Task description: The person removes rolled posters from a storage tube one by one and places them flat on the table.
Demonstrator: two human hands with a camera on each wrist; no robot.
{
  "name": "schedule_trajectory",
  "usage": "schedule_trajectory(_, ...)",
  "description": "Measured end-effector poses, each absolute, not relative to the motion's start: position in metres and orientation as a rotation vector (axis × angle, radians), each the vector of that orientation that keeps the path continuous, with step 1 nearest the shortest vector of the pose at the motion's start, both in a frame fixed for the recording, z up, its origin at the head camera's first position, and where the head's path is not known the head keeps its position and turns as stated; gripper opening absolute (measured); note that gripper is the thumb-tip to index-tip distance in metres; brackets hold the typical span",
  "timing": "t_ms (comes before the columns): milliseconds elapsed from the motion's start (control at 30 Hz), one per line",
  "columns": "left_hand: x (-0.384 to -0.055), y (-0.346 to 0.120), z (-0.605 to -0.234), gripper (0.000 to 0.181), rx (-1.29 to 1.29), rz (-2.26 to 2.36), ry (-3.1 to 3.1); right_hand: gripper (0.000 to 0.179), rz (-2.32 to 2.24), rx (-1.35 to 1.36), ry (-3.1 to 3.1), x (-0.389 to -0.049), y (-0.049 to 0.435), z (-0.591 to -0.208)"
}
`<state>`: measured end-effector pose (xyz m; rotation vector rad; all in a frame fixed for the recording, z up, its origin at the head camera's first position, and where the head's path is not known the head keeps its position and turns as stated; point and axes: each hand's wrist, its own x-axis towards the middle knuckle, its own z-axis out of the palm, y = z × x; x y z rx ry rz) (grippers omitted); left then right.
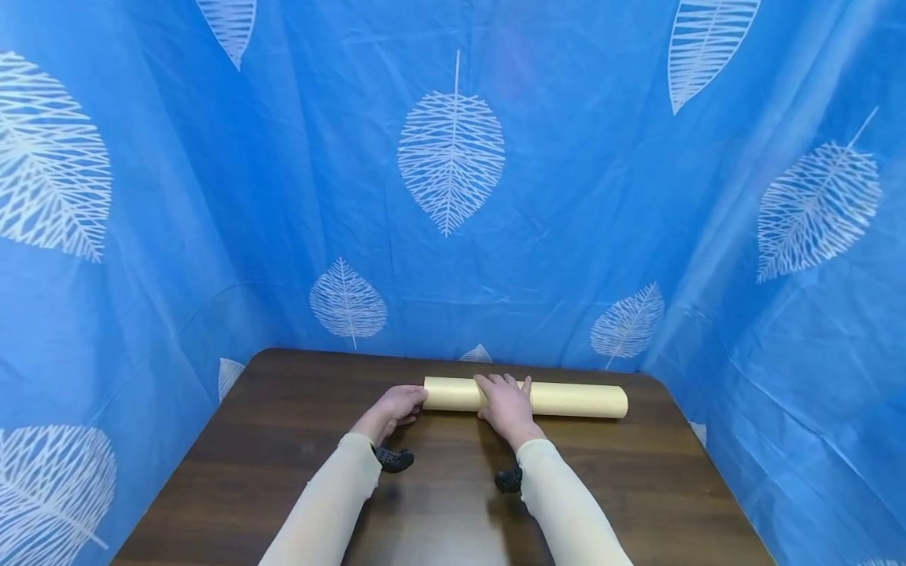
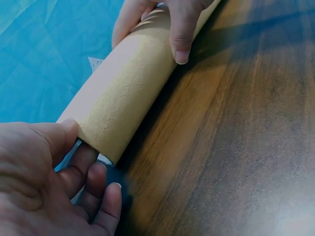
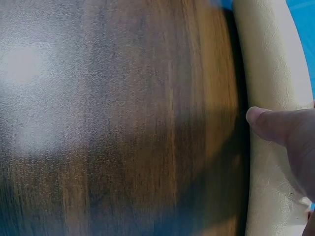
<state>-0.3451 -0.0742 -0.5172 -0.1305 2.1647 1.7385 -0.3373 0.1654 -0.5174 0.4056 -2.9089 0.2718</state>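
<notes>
A long pale-yellow roll of wallpaper-like sheet (image 1: 580, 399) with a finely creased surface lies sideways near the table's back edge. At its left end my left hand (image 1: 398, 405) pinches the rim, thumb outside and index finger tucked into the hollow end in the left wrist view; its other fingers curl loosely below. My right hand (image 1: 508, 409) grips the roll left of its middle from above. The right thumb (image 3: 268, 123) presses the near side, while the other fingers reach over the far side.
The dark wood-grain table (image 1: 439, 487) has rounded back corners. Blue curtains (image 1: 552, 196) with white leaf prints hang behind it and along both sides, close to the roll at the back. Black straps with small devices (image 1: 394, 460) sit at both wrists, over cream sleeves.
</notes>
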Motion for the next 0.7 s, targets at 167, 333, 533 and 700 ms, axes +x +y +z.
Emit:
schedule_trajectory(167,-0.3462,-0.0782,-0.5169,0.042,-0.171,1.732,2.144,0.072,0.253,0.406,-2.933,-0.339,0.1646,-0.516)
schedule_trajectory(333,-0.3475,-0.0792,-0.5179,0.041,-0.201,1.726,2.162,0.073,0.258,0.398,-2.933,-0.3396,0.1652,-0.5168)
schedule_trajectory(533,-0.3501,-0.0793,-0.5215,0.038,-0.254,1.721,2.174,0.074,0.271,0.411,-2.91,-0.338,0.1652,-0.5199)
schedule_trajectory(700,-0.351,-0.0752,-0.5202,0.037,-0.211,1.793,2.138,0.074,0.266,0.411,-2.906,-0.34,0.1663,-0.5191)
